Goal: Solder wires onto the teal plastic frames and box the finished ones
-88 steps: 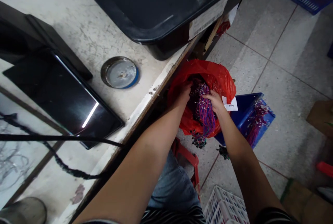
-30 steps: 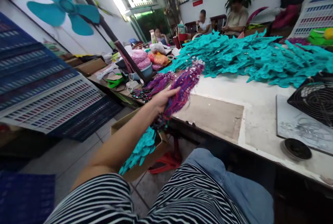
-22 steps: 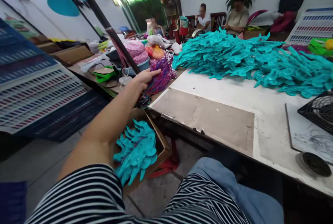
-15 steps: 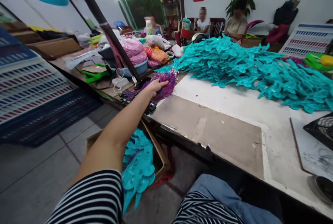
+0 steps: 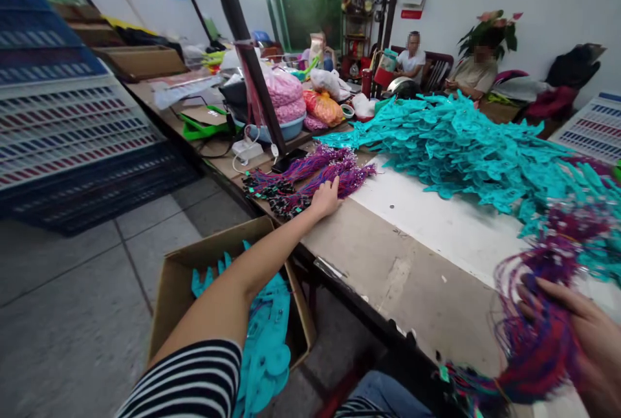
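Note:
Two bundles of thin purple, red and blue wires (image 5: 310,175), with black connectors at one end and small shiny tips at the other, lie near the table's left edge. My left hand (image 5: 326,199) is on the near side of the closer bundle, its fingers curled against the wires. At the lower right, my right hand (image 5: 582,324) is closed around another wire bundle (image 5: 543,353), held over the table. That bundle is bent, slightly blurred, and its connectors dangle toward the front edge. A large heap of turquoise plastic-like pieces (image 5: 466,140) covers the far table.
Below my left arm, a cardboard box (image 5: 162,295) holds more turquoise pieces. A power strip (image 5: 246,150), a dark post (image 5: 252,75) and a blue basin with pink bags (image 5: 291,127) stand beyond the wires. Stacked plastic crates (image 5: 72,127) are at left. Several people sit at the back.
The view has turned and shifted. My left hand has drawn back from the top of the wires to their near side. My right hand has come into view with a wire bundle.

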Demonstrator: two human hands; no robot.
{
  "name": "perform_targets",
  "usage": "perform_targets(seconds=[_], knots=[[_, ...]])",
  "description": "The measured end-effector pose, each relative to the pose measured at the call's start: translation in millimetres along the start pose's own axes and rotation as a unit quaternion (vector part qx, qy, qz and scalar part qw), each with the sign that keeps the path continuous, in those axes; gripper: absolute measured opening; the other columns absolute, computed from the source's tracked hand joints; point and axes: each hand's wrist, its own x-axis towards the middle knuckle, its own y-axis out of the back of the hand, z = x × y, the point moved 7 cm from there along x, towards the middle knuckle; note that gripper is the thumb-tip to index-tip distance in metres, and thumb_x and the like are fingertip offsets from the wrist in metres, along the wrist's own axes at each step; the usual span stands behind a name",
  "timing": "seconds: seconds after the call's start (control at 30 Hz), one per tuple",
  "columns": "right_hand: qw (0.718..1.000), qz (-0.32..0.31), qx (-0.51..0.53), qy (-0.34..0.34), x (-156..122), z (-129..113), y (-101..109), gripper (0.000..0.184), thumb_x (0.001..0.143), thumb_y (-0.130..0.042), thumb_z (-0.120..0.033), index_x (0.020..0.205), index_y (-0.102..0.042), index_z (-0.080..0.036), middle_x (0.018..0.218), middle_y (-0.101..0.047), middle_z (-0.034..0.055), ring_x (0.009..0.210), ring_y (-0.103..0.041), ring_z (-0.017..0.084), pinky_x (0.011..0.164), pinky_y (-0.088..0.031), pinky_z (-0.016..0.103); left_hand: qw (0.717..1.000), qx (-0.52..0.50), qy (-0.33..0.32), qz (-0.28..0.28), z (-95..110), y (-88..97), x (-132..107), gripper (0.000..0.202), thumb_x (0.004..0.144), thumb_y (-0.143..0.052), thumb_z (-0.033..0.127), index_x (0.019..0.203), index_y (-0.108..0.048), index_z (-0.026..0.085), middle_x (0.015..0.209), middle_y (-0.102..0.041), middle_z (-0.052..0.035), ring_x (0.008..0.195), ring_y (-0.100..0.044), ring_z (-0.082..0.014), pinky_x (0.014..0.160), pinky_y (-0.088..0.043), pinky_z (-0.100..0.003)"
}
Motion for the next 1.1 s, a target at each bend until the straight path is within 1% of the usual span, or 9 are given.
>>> perform_targets(seconds=[0.13, 0.23, 0.33, 0.47, 0.6, 0.7, 0.8, 0.97, 1.1], knots=[[0.992, -0.036, -0.072, -0.092, 26.4, 40.3, -66.6, 0.013, 0.065, -0.067, -0.009, 0.068, -0.059, -0.018, 0.054, -0.061, 0.0018, 0.040, -0.056, 0.013, 0.033, -0.047, 0.020, 0.997, 0.074, -0.003, 0.006, -10.7, 3.2, 1.9, 0.059, 0.096, -0.035, 0.012, 0.154, -0.031, 0.010, 0.135, -0.051, -0.0230, 0.123, -0.045, -0.0329, 0.099, -0.036, -0.042], [0.994, -0.080, -0.059, -0.051, 35.2, 63.2, -101.4, 0.017, 0.061, -0.070, -0.013, 0.065, -0.054, -0.019, 0.048, -0.057, -0.0026, 0.040, -0.055, 0.012, 0.042, -0.053, 0.023, 0.993, 0.115, 0.012, 0.021, -10.2, 15.0, 10.8, 0.057, 0.094, -0.031, 0.011, 0.151, -0.036, 0.006, 0.134, -0.051, -0.0256, 0.125, -0.044, -0.0352, 0.101, -0.034, -0.046], [0.995, -0.079, -0.055, 0.004, 41.5, 86.8, -113.8, 0.020, 0.059, -0.070, -0.018, 0.067, -0.053, -0.021, 0.052, -0.061, -0.0043, 0.047, -0.059, 0.012, 0.054, -0.057, 0.025, 0.989, 0.138, -0.005, 0.047, 12.0, 23.4, 5.6, 0.058, 0.091, -0.041, 0.014, 0.148, -0.038, 0.002, 0.136, -0.048, -0.0287, 0.128, -0.041, -0.0388, 0.104, -0.032, -0.049], [0.988, -0.114, -0.098, 0.023, 41.5, 111.4, -107.4, 0.018, 0.061, -0.072, -0.028, 0.072, -0.061, -0.019, 0.071, -0.073, 0.0028, 0.066, -0.068, 0.017, 0.063, -0.058, 0.029, 0.986, 0.071, -0.142, 0.054, 70.3, 13.8, -29.0, 0.053, 0.088, -0.054, 0.029, 0.137, -0.054, 0.010, 0.131, -0.057, -0.0213, 0.123, -0.050, -0.0355, 0.103, -0.041, -0.046], [0.966, -0.149, -0.202, 0.066, 36.9, 104.4, -71.2, 0.027, 0.059, -0.076, -0.029, 0.084, -0.072, -0.020, 0.089, -0.077, 0.0061, 0.079, -0.071, 0.021, 0.074, -0.057, 0.035, 0.967, -0.077, -0.231, -0.078, 136.0, -21.7, -68.3, 0.052, 0.087, -0.057, 0.047, 0.126, -0.064, 0.013, 0.126, -0.067, -0.0145, 0.121, -0.059, -0.0296, 0.106, -0.044, -0.039], [0.943, -0.115, -0.280, 0.136, 50.9, 82.1, -38.8, 0.021, 0.061, -0.073, -0.025, 0.082, -0.075, -0.021, 0.092, -0.077, 0.0055, 0.089, -0.070, 0.022, 0.090, -0.054, 0.039, 0.967, -0.112, -0.181, -0.141, 184.4, -46.6, -75.0, 0.062, 0.085, -0.059, 0.057, 0.123, -0.065, 0.009, 0.129, -0.067, -0.0178, 0.120, -0.061, -0.0297, 0.101, -0.046, -0.034], [0.916, -0.081, -0.338, 0.200, 80.6, 65.7, -28.0, 0.015, 0.067, -0.065, -0.024, 0.077, -0.075, -0.022, 0.087, -0.077, 0.0052, 0.091, -0.070, 0.023, 0.093, -0.052, 0.040, 0.978, -0.099, -0.072, -0.167, 221.2, -70.0, -64.0, 0.065, 0.085, -0.057, 0.065, 0.109, -0.071, 0.006, 0.116, -0.072, -0.0202, 0.116, -0.065, -0.0322, 0.088, -0.048, -0.029], [0.874, -0.059, -0.396, 0.274, 125.7, 57.3, -48.0, 0.025, 0.078, -0.053, -0.026, 0.087, -0.075, -0.020, 0.081, -0.076, 0.0039, 0.080, -0.071, 0.020, 0.080, -0.056, 0.034, 0.975, -0.097, -0.004, -0.198, 258.7, -105.4, -58.8, 0.054, 0.072, -0.074, 0.056, 0.095, -0.072, 0.008, 0.113, -0.071, -0.0242, 0.122, -0.059, -0.0395, 0.088, -0.046, -0.033], [0.827, -0.080, -0.445, 0.334, 130.5, 50.1, -64.1, 0.020, 0.080, -0.055, -0.022, 0.083, -0.074, -0.021, 0.084, -0.076, 0.0041, 0.081, -0.070, 0.019, 0.081, -0.054, 0.032, 0.961, -0.164, -0.008, -0.223, 266.9, -118.3, -74.5, 0.032, 0.070, -0.077, 0.036, 0.087, -0.071, 0.010, 0.101, -0.074, -0.0174, 0.111, -0.065, -0.0334, 0.085, -0.047, -0.031]])
